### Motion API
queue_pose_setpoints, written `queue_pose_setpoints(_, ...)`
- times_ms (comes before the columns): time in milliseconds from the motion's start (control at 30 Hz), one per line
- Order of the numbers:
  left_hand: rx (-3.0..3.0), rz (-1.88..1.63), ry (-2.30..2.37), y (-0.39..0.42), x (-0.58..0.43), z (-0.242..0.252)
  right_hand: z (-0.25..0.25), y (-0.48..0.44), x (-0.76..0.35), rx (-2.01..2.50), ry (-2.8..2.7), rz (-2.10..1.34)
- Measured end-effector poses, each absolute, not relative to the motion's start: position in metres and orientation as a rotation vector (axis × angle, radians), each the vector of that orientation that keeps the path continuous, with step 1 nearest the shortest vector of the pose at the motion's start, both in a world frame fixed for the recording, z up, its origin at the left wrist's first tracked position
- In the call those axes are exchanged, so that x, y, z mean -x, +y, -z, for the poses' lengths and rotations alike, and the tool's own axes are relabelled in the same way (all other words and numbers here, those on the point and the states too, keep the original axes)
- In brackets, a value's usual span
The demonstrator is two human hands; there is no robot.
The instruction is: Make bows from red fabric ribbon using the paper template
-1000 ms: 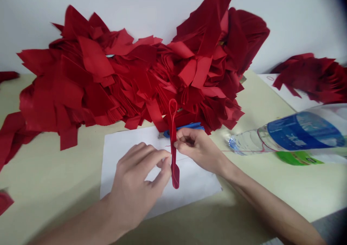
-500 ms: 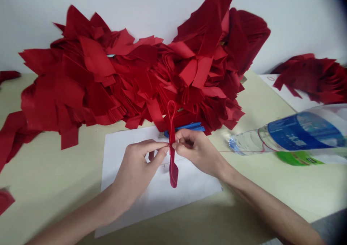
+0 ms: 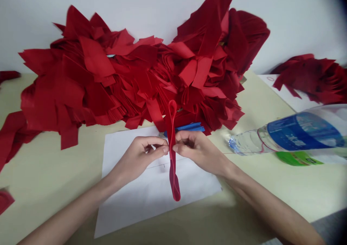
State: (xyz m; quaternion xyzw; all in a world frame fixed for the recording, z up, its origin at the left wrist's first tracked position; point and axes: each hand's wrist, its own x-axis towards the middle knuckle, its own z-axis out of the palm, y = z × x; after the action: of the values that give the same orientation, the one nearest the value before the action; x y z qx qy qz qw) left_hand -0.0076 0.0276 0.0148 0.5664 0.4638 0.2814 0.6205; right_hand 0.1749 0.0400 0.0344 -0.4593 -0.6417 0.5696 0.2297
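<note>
A folded red fabric strip (image 3: 172, 129), looped at its top and bottom ends, stands upright between my hands. My left hand (image 3: 148, 153) pinches its middle from the left with thumb and fingertips. From the right, my right hand (image 3: 193, 147) pinches the same spot, its fingers curled in. A thin red thread runs off to the right from beside my right hand; whether a needle is in my fingers cannot be made out. Beneath both hands lies a white paper sheet (image 3: 130, 205) with a drawn line on it.
A big heap of red fabric strips (image 3: 121, 78) lies along the wall. A blue clip-like tool (image 3: 193, 127) rests at its front. To the right, a plastic bottle (image 3: 303, 131) lies on its side, wound with red thread. Another red fabric pile (image 3: 314, 77) sits at far right.
My left fingertips have shifted to press against the strip's left side. The strip's lower loop hangs a little lower and has swung slightly right. My right hand is nearly still.
</note>
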Motion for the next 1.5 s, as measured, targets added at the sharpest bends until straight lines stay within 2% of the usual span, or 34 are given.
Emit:
queue_pose_setpoints(200,-1.110,-0.621,0.962,0.029,0.006,-0.010,-0.034,0.040,-0.175,1.223,-1.740,-1.624)
queue_pose_setpoints(500,-1.301,-0.728,1.152,0.020,0.004,-0.020,-0.035,0.038,-0.172,1.307,-1.730,-1.494)
queue_pose_setpoints(833,-1.373,-0.805,1.187,0.020,0.002,-0.020,-0.031,0.036,-0.172,1.309,-1.708,-1.530)
queue_pose_setpoints(1167,-0.909,-0.750,0.936,0.029,0.009,-0.004,-0.035,0.043,-0.179,1.210,-1.700,-1.710)
queue_pose_setpoints(1500,-0.581,-0.681,0.634,0.030,0.007,0.008,-0.043,0.042,-0.176,1.187,-1.646,-1.673)
